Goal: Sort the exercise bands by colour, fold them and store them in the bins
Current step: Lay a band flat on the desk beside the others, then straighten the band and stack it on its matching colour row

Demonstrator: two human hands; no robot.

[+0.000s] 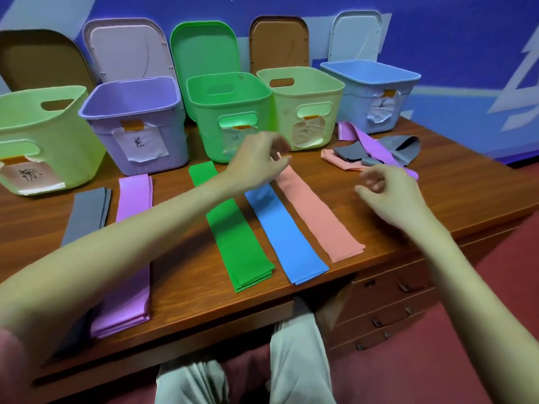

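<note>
I am looking down at the wooden desk (186, 290), which is carrying everything. Along its far edge five bins are standing in a row: a light green bin (38, 132), a purple bin (137, 123), a green bin (230, 112), a pale yellow bin (303, 103) and a blue bin (370, 91), all open on top, their lids leaning on the wall behind. On the desk in front of the bins, sorted bands are lying flat side by side: a grey stack (87, 214), a purple stack (131, 258), a green stack (236, 237), a blue stack (285, 237) and a pink stack (318, 217). Toward the desk's far right corner, an unsorted heap (376, 153) of grey, purple and pink bands is lying tangled. My left hand (259, 161) is hovering over the far end of the pink stack, fingers loosely curled; whether it is pinching the band, I cannot tell. My right hand (388, 193) is hanging near the heap, fingers curled, holding nothing.
</note>
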